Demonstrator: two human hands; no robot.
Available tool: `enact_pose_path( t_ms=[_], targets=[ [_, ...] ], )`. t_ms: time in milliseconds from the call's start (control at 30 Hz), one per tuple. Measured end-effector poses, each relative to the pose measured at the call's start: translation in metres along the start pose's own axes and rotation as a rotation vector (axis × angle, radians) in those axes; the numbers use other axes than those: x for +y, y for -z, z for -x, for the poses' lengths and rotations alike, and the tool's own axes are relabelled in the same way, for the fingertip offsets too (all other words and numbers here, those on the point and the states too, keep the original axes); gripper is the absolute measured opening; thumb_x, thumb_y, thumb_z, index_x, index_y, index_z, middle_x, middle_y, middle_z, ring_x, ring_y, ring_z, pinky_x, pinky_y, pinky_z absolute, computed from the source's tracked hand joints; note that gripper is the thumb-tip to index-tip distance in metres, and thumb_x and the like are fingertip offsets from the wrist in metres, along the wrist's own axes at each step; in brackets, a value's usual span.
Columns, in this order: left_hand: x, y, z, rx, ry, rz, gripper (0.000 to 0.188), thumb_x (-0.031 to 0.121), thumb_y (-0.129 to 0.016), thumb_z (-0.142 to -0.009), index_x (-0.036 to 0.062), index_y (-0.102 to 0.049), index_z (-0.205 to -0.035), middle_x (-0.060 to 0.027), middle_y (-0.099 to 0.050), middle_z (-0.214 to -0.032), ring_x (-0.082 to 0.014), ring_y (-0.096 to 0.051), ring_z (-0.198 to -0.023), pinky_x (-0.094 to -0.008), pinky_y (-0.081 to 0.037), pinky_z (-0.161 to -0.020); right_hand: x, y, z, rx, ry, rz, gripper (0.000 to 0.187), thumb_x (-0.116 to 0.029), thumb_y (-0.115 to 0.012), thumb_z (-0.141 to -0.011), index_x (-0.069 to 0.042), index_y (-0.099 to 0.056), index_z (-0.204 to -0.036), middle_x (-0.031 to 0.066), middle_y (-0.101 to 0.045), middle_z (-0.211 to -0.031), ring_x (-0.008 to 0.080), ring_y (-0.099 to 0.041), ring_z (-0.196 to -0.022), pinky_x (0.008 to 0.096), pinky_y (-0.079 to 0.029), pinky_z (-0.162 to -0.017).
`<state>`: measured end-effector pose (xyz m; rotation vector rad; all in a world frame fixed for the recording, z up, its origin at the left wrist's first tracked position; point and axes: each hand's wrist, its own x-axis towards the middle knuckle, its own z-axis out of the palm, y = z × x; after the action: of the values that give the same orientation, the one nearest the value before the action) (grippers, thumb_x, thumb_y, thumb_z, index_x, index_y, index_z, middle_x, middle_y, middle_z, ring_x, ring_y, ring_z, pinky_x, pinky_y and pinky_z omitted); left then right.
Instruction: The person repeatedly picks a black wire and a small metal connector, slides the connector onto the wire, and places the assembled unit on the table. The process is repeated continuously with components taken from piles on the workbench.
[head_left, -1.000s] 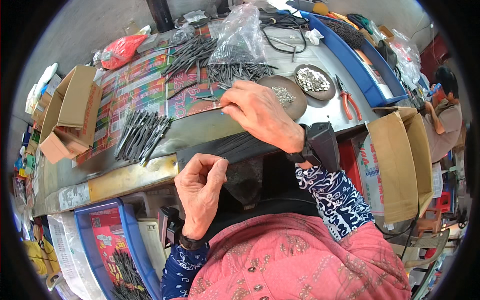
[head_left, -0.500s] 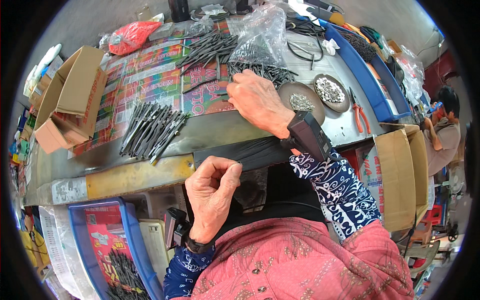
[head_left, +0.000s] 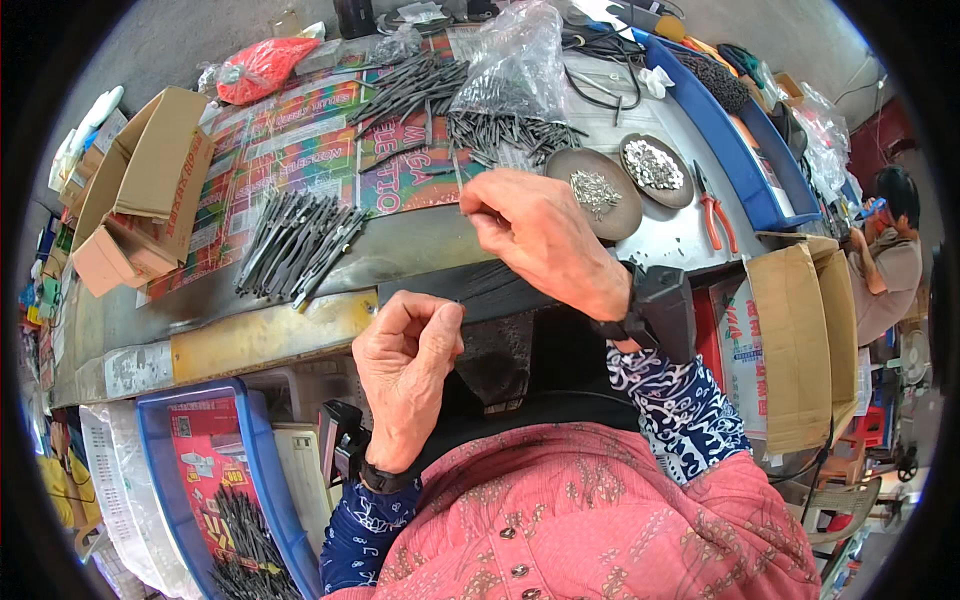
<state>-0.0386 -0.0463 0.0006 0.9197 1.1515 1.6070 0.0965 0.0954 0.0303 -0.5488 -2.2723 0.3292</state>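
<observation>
Pinching thumb to forefinger with the left hand, near the front of the tabletop; curling the right hand near a brown dish; impossible to tell whether gripping anything.

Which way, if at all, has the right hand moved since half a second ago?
Yes. Judged against the larger dish, the right hand has come back toward the body and somewhat to the right.

Red bag sits nr opn cardbd box.
</observation>
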Motion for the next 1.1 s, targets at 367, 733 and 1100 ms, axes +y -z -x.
enact_pose_path(
  t_ms=[367, 733, 1100],
  targets=[
    [0.002, -0.02, 0.014, -0.04, 0.018, 0.03, 0.014, 0.016, -0.064, -0.094, 0.0034, -0.061, -0.088, 0.003, -0.056, -0.066, -0.0011, -0.044, -0.054, -0.0166, -0.033, -0.047, -0.063, 0.031, 0.057, 0.007, -0.325, -0.461, 0.011, 0.002, -0.066, -0.082, 0.001, -0.064, -0.094, 0.0026, -0.062, -0.081, 0.007, -0.058, -0.072, 0.0223, -0.047, -0.063],
    [0.01, -0.036, 0.029, -0.123, 0.035, 0.05, 0.013, 0.014, -0.062, -0.095, 0.0015, -0.06, -0.091, 0.0012, -0.056, -0.068, -0.002, -0.045, -0.055, -0.0171, -0.033, -0.048, -0.065, 0.039, 0.069, 0.153, -0.477, -0.911, 0.01, -0.003, -0.068, -0.088, 0.004, -0.063, -0.095, 0.0025, -0.062, -0.079, 0.0052, -0.058, -0.068, 0.0184, -0.047, -0.056],
    [0.011, -0.04, 0.035, -0.137, 0.018, 0.086, 0.013, 0.014, -0.062, -0.095, 0.0006, -0.06, -0.093, 0.0, -0.057, -0.069, -0.0029, -0.044, -0.055, -0.0177, -0.032, -0.047, -0.07, 0.038, 0.067, 0.188, -0.486, -0.903, 0.011, -0.008, -0.067, -0.09, 0.002, -0.062, -0.091, 0.0008, -0.06, -0.076, 0.004, -0.057, -0.066, 0.0178, -0.045, -0.052]
  ],
)
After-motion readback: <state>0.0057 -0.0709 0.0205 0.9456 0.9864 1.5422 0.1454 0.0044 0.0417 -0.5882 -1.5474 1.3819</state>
